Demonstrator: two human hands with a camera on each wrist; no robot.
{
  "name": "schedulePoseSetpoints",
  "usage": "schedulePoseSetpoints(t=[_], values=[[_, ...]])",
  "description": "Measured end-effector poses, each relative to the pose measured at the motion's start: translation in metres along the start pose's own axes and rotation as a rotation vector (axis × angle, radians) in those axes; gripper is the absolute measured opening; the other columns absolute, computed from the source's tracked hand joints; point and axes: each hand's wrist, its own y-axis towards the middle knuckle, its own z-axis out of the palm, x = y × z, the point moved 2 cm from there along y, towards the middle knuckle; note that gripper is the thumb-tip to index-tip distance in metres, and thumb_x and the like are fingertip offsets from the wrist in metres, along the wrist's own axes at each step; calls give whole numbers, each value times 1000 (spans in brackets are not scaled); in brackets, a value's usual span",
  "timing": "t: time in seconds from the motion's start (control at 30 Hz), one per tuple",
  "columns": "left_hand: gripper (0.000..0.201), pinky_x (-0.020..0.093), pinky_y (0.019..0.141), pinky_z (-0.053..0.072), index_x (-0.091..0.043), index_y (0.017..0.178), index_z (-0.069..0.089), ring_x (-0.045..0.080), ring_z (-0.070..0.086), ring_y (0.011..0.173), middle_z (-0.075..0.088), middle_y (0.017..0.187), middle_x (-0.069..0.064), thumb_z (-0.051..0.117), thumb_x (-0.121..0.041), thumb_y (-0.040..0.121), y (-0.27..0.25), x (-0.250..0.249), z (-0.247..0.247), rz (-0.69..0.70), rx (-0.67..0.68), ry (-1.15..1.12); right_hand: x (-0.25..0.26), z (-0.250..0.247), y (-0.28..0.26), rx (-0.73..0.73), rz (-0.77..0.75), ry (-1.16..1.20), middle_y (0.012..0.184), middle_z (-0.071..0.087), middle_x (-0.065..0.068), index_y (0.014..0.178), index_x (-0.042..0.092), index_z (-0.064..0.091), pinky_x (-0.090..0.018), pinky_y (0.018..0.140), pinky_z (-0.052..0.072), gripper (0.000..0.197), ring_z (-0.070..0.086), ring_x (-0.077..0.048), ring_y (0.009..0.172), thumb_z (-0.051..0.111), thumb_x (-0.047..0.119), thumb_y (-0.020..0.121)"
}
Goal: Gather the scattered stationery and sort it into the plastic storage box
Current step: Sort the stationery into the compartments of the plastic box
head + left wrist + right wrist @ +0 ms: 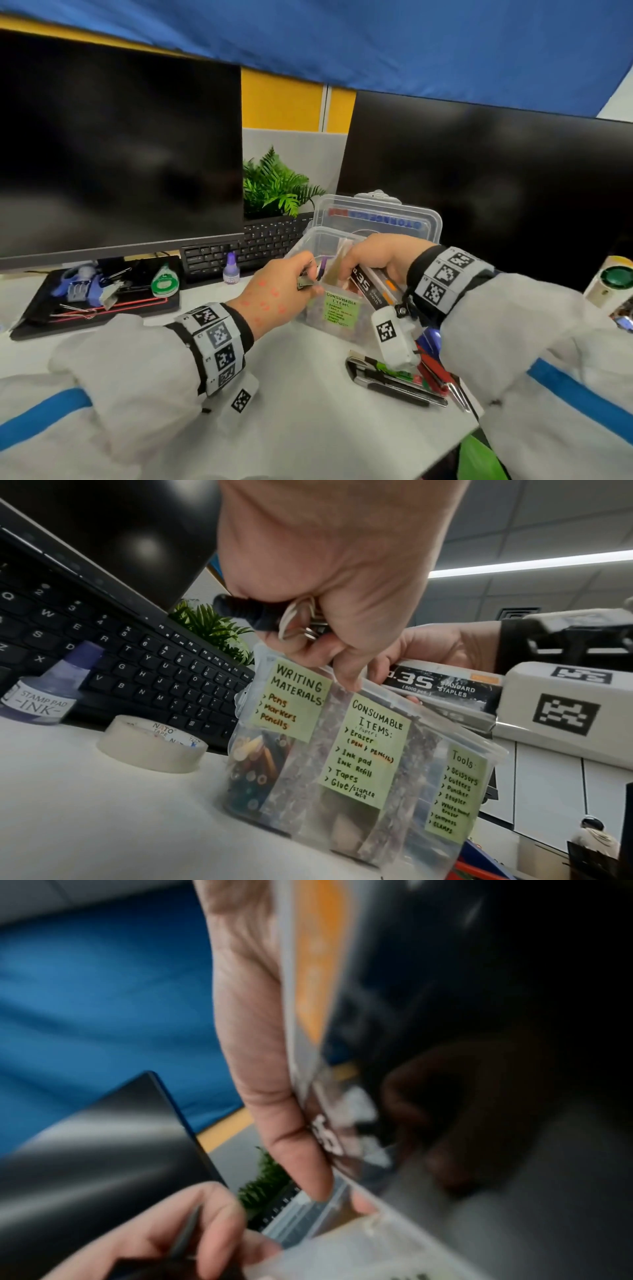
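Observation:
The clear plastic storage box [337, 317] stands mid-desk with its lid [376, 219] tipped open behind. Green labels on its front wall [363, 753] read writing materials, consumable items and tools. My left hand [284, 287] hovers at the box's near-left rim and grips black binder clips [274, 616] with silver wire handles. My right hand [380, 257] holds a black box of staples [368, 284] marked 35 over the box's right side; it shows blurred in the right wrist view as the staple box [342, 1015]. Pencils [253, 761] fill the left compartment.
A tape roll [152, 744] and a stamp-pad ink bottle [231, 269] lie left of the box by the keyboard [246, 248]. A black tray [99, 298] at left holds a green tape dispenser, clips and a blue tool. Pens and red scissors [411, 377] lie near right. Two monitors stand behind.

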Motion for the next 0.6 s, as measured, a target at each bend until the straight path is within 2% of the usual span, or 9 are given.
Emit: schedulePoseSetpoints(t=[0.1, 0.17, 0.3, 0.4, 0.6], values=[[28, 36, 68, 53, -29, 80, 48, 18, 62, 76, 68, 86, -4, 75, -27, 87, 0, 0, 0, -4, -2, -21, 1, -2, 10, 159, 57, -37, 71, 64, -11, 100, 0, 61, -29, 57, 55, 14, 61, -19, 55, 56, 10, 90], [29, 35, 66, 52, -30, 79, 47, 16, 60, 72, 68, 85, -3, 75, -27, 87, 0, -1, 0, -6, 1, -14, 2, -2, 15, 242, 93, -62, 68, 64, -10, 99, 1, 60, -25, 53, 55, 15, 62, -18, 51, 53, 11, 90], [29, 35, 66, 52, -29, 80, 47, 16, 57, 70, 67, 84, -3, 75, -28, 87, -1, -4, 0, -5, 6, -10, 8, 2, 20, 298, 121, -199, 69, 65, -10, 85, 2, 62, -24, 54, 55, 16, 63, -18, 53, 52, 13, 90], [27, 32, 61, 48, -28, 82, 48, 13, 52, 65, 64, 80, -3, 75, -29, 87, -1, -4, -1, -4, 12, -12, 13, 8, 22, 331, 130, -296, 69, 66, -9, 85, 4, 64, -24, 56, 54, 17, 63, -18, 55, 53, 16, 88], [27, 38, 69, 55, -30, 81, 48, 13, 58, 71, 64, 82, -5, 74, -32, 87, 0, -4, -1, -17, 27, 15, 15, 12, 26, 389, 130, -375, 65, 67, -8, 82, 5, 64, -23, 54, 55, 19, 65, -17, 52, 48, 10, 91]])
